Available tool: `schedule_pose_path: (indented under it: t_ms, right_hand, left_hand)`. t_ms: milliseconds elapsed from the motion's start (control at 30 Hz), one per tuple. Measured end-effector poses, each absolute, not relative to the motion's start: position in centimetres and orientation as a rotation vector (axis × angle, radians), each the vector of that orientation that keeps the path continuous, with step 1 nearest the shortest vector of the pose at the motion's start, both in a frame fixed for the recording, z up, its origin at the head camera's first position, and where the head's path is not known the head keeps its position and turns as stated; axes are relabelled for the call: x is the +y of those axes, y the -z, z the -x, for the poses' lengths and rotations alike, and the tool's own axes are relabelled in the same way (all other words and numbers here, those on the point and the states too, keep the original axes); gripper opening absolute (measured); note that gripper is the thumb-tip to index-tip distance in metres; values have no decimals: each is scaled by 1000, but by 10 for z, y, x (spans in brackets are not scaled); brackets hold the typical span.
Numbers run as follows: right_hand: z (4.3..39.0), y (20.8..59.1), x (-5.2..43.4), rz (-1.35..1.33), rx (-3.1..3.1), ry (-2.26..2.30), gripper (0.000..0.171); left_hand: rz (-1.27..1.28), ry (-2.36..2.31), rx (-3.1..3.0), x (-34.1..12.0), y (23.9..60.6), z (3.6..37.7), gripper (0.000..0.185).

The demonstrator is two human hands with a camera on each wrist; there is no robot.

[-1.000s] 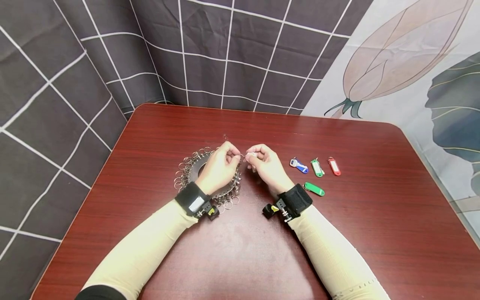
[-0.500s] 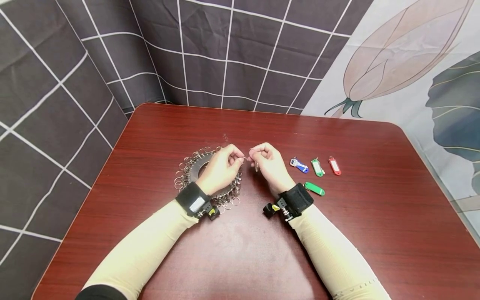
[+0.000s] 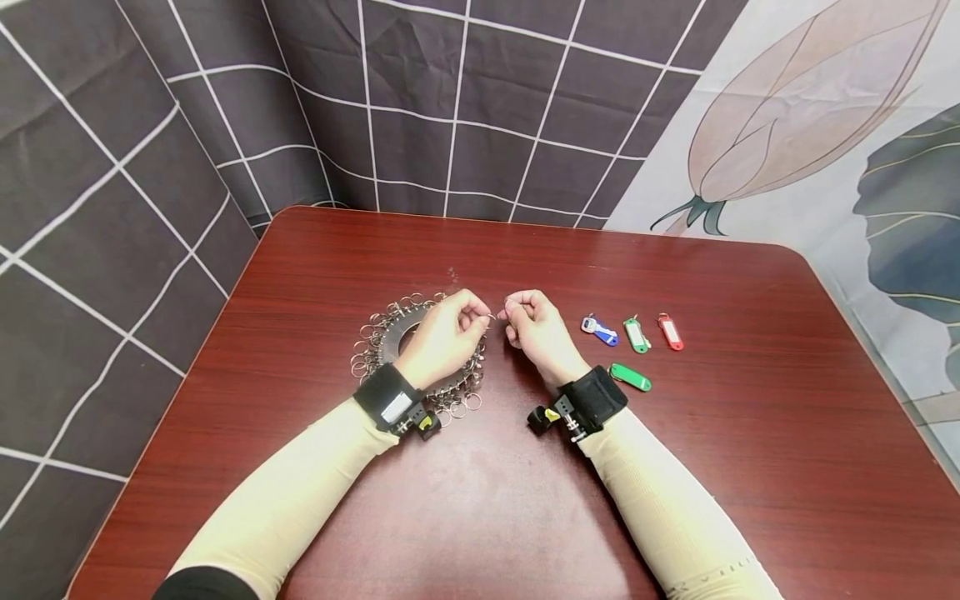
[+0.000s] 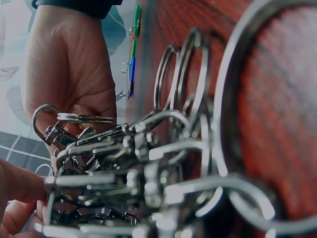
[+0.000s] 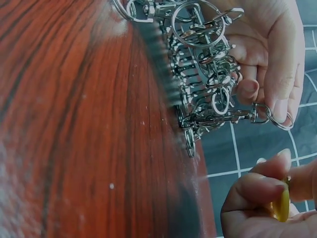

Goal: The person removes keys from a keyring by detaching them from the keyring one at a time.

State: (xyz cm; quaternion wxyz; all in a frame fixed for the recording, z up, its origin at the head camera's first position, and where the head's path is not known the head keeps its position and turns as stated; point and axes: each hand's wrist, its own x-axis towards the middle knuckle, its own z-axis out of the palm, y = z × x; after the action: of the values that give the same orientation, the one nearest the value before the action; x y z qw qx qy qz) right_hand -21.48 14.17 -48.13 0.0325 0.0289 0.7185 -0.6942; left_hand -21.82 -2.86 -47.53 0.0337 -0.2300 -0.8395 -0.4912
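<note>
A dark red desk (image 3: 750, 467) fills the lower frame of the head view. Left of centre on it lies the bundle of key rings and clasps (image 3: 390, 337), a heavy-looking, stiff metal tangle, probably slippery and apt to snag. The left hand (image 3: 444, 337) rests over it, thumb and fingers pinching a small split ring with clasp (image 5: 270, 115) at mid-frame. The right hand (image 3: 536, 329), just beside and apart, is curled, pinching a small yellowish piece (image 5: 281, 206). Right of centre lie four plastic key tags (image 3: 633, 335), light and rigid. The ring is best held by its rim, I judge.
</note>
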Motion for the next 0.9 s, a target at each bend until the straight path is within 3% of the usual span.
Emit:
schedule_pose_path:
  t_ms: [567, 900]
  right_hand:
    - [215, 480, 138, -129, 2180, 2154, 22]
    - [222, 470, 160, -88, 2394, 1995, 23]
  left_hand:
    - [719, 1500, -2579, -30, 477, 219, 5]
    - [800, 1440, -2606, -26, 471, 224, 8]
